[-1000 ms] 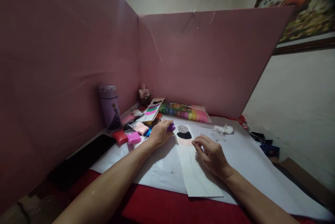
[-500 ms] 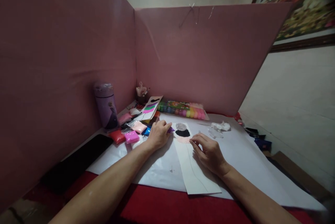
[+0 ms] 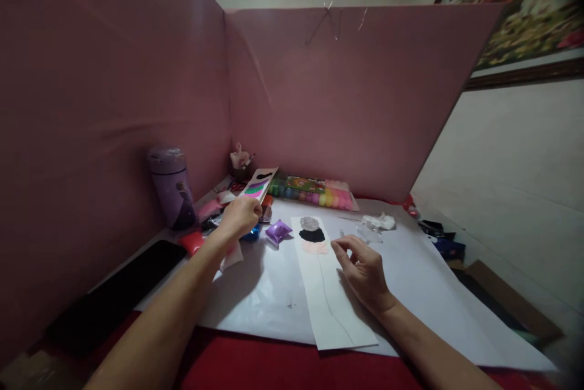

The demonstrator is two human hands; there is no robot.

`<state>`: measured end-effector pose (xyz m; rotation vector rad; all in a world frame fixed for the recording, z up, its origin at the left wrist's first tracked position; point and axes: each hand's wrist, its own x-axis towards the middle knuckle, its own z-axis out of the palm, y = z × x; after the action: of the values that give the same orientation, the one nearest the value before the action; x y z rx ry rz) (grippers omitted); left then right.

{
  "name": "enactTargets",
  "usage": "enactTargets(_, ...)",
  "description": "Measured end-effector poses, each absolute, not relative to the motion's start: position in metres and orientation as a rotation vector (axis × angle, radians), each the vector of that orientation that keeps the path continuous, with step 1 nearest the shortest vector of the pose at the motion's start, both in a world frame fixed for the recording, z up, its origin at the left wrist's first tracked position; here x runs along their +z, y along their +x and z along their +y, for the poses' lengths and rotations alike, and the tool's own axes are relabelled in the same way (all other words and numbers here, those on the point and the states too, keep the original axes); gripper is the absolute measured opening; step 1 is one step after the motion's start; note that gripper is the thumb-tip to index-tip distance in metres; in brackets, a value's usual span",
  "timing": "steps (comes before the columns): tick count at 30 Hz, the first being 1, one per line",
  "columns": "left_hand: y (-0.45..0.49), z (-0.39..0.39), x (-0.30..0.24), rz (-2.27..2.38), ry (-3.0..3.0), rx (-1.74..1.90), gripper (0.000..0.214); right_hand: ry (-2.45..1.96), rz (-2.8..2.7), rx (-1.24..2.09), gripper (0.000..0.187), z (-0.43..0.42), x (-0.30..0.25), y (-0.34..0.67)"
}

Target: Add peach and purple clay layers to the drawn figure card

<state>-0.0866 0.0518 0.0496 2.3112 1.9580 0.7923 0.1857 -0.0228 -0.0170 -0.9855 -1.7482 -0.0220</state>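
Note:
My left hand (image 3: 239, 215) is closed in a loose fist over a heap of small clay packets (image 3: 196, 239) at the back left; what it grips is hidden. A purple clay packet (image 3: 277, 232) lies loose on the white sheet just right of it. My right hand (image 3: 362, 265) rests on the right edge of a long paper strip (image 3: 328, 299), fingers loosely curved and apart, holding nothing. At the strip's far end sit a grey clay patch (image 3: 310, 222), a black one (image 3: 312, 235) and a pale pink one (image 3: 314, 247).
A purple bottle (image 3: 171, 186) and a black phone (image 3: 114, 292) stand at the left. A striped colour card (image 3: 258, 184) and a long pack of coloured clay (image 3: 314, 192) lie against the pink partition (image 3: 347, 104). A white wad (image 3: 378, 221) lies on the white sheet (image 3: 433, 292).
My left hand let go of the purple packet, which now lies on the sheet, and moved left to the heap of packets. My right hand stayed on the strip.

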Motion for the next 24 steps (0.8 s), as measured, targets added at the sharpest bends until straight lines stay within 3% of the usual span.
enactTargets(5, -0.084, 0.051, 0.039, 2.010, 2.336, 0.810, 0.023, -1.094, -1.531, 0.092, 0.021, -0.025, -0.023, 0.181)
enactTargets(14, -0.062, 0.047, 0.017, 1.994, 2.539, 0.584, 0.027, -0.990, -1.696, 0.355, 0.022, -0.028, -0.021, 0.178)
enactTargets(24, -0.064, 0.051, 0.013, 2.178, 2.643, 0.291, 0.026, -0.815, -1.746, 0.419, 0.017, -0.030, -0.020, 0.180)
